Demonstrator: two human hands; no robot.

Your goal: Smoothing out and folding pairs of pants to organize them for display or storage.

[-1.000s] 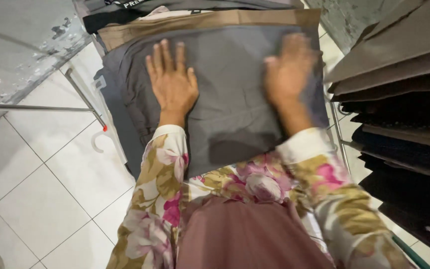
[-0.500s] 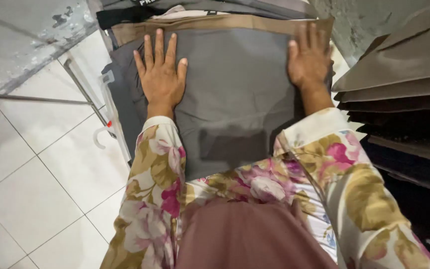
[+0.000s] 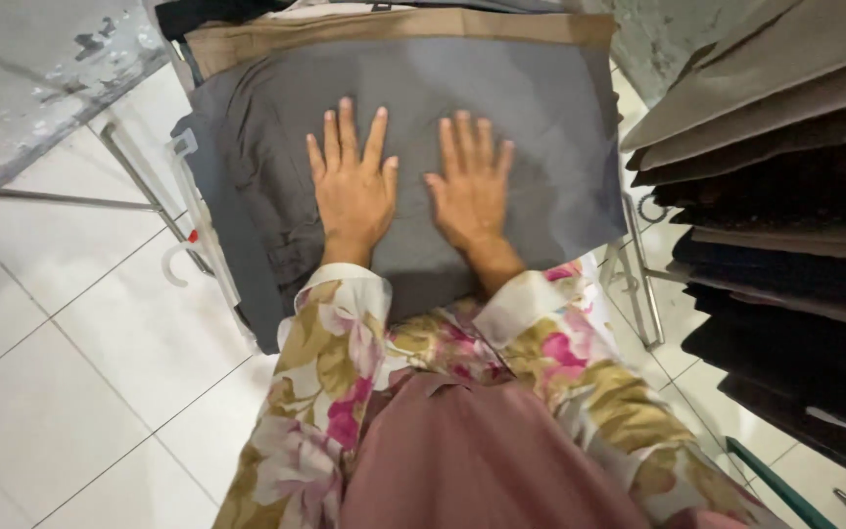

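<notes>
A folded grey garment (image 3: 540, 127) lies on top of a stack of folded clothes, with a tan folded piece (image 3: 394, 27) showing under its far edge. My left hand (image 3: 352, 186) lies flat on the grey cloth, fingers spread, near its middle. Close beside it, my right hand (image 3: 472, 186) also presses flat on the cloth with the fingers apart. Neither hand grips anything. Floral sleeves cover both wrists.
A rack of hanging folded fabrics (image 3: 775, 196) in brown, black and navy fills the right side. A metal rail (image 3: 139, 176) and a white hanger hook (image 3: 173, 264) stand at the left of the stack. White tiled floor (image 3: 70, 372) spreads at the left.
My right hand has slid from the far right corner of the grey garment to its middle, beside the left hand. The left hand shifted slightly right and nearer.
</notes>
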